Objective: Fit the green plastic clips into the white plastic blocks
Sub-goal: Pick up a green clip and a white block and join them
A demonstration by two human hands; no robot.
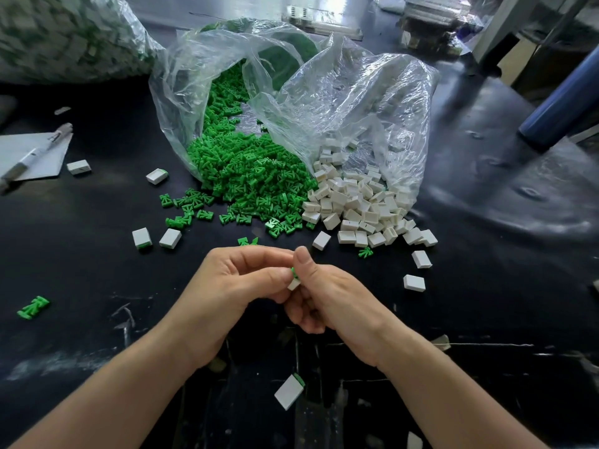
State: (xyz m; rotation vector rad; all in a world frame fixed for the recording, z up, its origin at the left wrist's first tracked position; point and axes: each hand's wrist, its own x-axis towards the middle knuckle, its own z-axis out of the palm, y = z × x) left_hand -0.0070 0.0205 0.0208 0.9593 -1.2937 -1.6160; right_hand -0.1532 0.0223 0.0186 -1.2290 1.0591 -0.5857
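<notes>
Nearest, at the black counter (97, 270) edge: a fitted block (289, 391), green showing at one end. Just beyond it the left grip (240, 286) and right grip (319, 294) meet, fingers curled. Both pinch one white block (294, 284), with a green clip (294, 271) at its top by the right thumb. Farther out, a clip heap (246, 170) touches a block heap (353, 202), both spilling from clear bags (340, 92).

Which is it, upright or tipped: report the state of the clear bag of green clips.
Tipped. The clear bag lies on its side, mouth open toward the person, green clips spilling onto the black table.
</notes>
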